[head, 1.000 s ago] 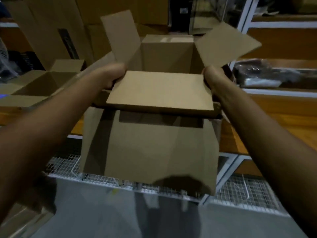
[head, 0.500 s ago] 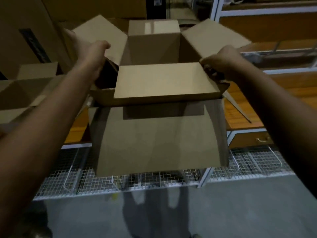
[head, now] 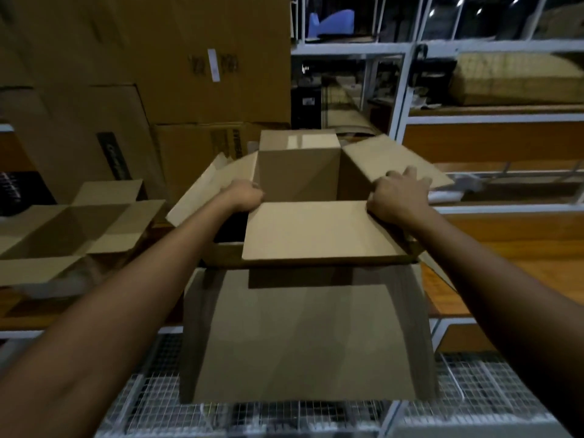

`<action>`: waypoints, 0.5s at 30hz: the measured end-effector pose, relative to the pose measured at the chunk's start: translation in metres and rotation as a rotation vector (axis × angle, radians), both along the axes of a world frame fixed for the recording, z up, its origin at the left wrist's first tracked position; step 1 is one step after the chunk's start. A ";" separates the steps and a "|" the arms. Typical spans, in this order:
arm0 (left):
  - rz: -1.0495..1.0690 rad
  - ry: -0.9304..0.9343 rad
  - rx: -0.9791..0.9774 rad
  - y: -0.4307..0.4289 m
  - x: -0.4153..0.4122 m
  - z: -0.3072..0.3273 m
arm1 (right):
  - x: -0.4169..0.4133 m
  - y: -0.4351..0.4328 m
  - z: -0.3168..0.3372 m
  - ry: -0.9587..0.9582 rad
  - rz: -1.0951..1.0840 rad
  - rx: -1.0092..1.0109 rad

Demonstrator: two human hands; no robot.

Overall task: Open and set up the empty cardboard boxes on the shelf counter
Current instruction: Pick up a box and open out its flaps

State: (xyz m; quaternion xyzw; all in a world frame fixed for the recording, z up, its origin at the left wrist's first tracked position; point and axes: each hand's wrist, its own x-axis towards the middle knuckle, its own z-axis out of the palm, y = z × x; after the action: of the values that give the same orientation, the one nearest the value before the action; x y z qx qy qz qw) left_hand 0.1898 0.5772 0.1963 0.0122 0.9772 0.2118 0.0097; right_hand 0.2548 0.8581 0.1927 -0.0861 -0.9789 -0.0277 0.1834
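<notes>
- Down low, a wire rack (head: 151,403) sits under the box (head: 303,336).
- The box is up in front of the wooden shelf counter (head: 493,254), with its top open. I cannot tell if it rests there.
- Its near flap (head: 319,232) lies flat, pointing at the person.
- The hands are apart. The left hand (head: 245,194) curls over the left rim. The right hand (head: 398,197) presses flat on the right flap (head: 392,159).
- I think the step is folding the flaps out. Next, the box needs a push onto the counter, beside the other open box (head: 69,229).
</notes>
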 end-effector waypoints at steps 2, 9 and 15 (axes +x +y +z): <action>-0.017 -0.054 0.087 -0.001 -0.010 -0.006 | -0.004 0.001 -0.001 -0.069 0.006 -0.067; -0.063 -0.086 0.111 0.003 -0.009 0.000 | -0.002 -0.002 -0.006 -0.240 0.116 -0.124; -0.040 -0.093 -0.120 -0.005 -0.019 -0.007 | -0.009 -0.004 -0.003 -0.356 0.139 -0.184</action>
State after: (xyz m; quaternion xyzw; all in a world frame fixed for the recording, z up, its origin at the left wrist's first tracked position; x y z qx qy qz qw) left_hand 0.1708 0.5720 0.1898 0.0215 0.9862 0.1531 0.0600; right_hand 0.2454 0.8542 0.1895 -0.0285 -0.9978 0.0598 0.0004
